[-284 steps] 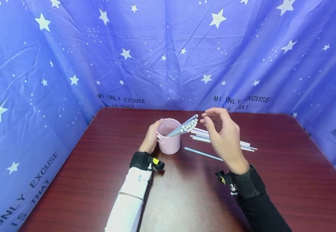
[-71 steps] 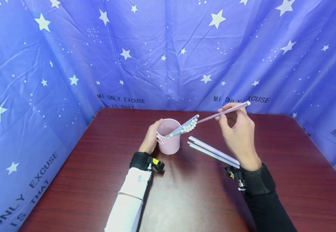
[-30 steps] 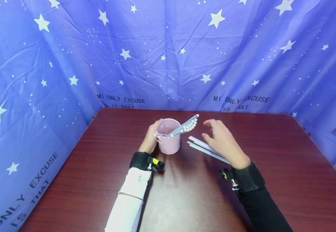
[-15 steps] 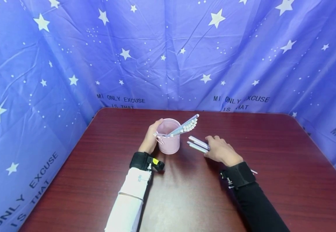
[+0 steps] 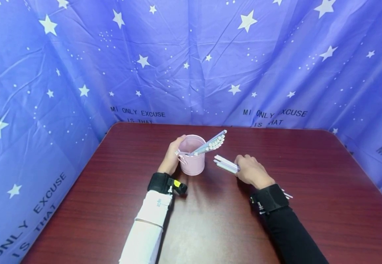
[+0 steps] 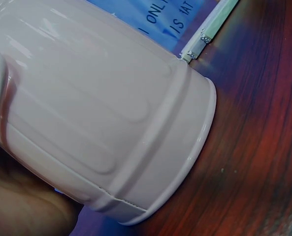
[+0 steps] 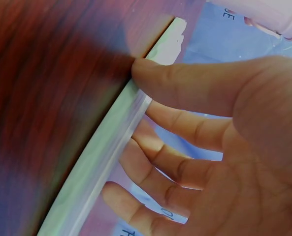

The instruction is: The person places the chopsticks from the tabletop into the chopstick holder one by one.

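Observation:
My left hand (image 5: 169, 160) grips a small pink bucket (image 5: 193, 165) at its left side, thumb up at the rim. In the left wrist view the bucket's wall (image 6: 101, 98) fills most of the picture and its base meets the table. Several thin pastel sticks (image 5: 208, 146) with pale ends lean out over the bucket's right rim; one lies toward the left rim. To the right, my right hand (image 5: 253, 171) pinches a small bundle of sticks (image 5: 226, 164) low over the table. The right wrist view shows the thumb (image 7: 185, 86) on one side of these sticks, fingers on the other.
The dark red wooden table (image 5: 138, 150) stretches out around both hands. Blue curtains (image 5: 164, 66) with white stars hang behind it and at its sides. Far stick ends (image 5: 287, 194) show past the right wrist. A black wrist camera (image 5: 179, 187) sits below the bucket.
The pink stick earlier in my right hand now lies in the bucket toward its left rim. My right hand has come down onto the table sticks and drawn them together. The left hand stays.

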Motion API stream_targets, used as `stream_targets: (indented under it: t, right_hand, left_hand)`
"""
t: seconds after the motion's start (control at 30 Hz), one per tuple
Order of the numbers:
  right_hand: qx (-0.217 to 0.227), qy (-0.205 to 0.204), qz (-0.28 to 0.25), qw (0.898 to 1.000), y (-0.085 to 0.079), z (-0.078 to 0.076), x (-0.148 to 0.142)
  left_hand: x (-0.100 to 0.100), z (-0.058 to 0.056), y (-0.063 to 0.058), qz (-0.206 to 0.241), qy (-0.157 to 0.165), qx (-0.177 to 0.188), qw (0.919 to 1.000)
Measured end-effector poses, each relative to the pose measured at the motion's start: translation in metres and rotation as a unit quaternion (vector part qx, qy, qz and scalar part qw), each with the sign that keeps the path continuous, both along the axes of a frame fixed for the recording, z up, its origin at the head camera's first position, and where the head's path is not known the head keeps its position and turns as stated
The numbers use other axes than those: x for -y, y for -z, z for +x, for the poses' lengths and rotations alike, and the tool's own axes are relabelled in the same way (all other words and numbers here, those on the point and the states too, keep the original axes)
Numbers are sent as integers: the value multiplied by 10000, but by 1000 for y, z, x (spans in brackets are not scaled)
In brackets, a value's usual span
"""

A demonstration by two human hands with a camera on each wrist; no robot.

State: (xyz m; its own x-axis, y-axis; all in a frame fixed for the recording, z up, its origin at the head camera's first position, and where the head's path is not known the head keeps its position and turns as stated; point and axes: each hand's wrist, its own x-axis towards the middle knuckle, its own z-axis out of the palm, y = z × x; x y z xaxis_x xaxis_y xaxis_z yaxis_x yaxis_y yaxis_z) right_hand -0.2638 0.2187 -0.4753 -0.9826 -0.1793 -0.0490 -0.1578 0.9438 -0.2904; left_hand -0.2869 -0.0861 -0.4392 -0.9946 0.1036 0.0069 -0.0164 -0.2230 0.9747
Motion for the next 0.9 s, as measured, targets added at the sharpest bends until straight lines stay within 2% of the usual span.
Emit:
stream_targets:
  t: [0.23, 0.4, 0.53, 0.6, 0.8, 0.9]
  right_hand:
    - [126, -48, -145, 9998, 11, -10, -8]
    - [53, -23, -159, 9999, 23, -18, -13]
    - [68, -104, -233, 9997, 20, -17, -13]
    - [67, -129, -227, 9996, 3, -7, -8]
    - [41, -135, -510, 9986, -73, 35, 15]
    - [-230, 33, -634, 9977, -90, 43, 17]
  left_hand:
    - [0, 0, -1, 9, 17, 25, 10000]
    - [0, 0, 0, -19, 26, 11, 10000]
    - [1, 0, -1, -48, 16, 26, 10000]
    - [1, 1, -1, -51, 18, 39, 10000]
    - [1, 1, -2, -32, 36, 63, 10000]
    - [1, 2, -2, -27, 43, 66, 10000]
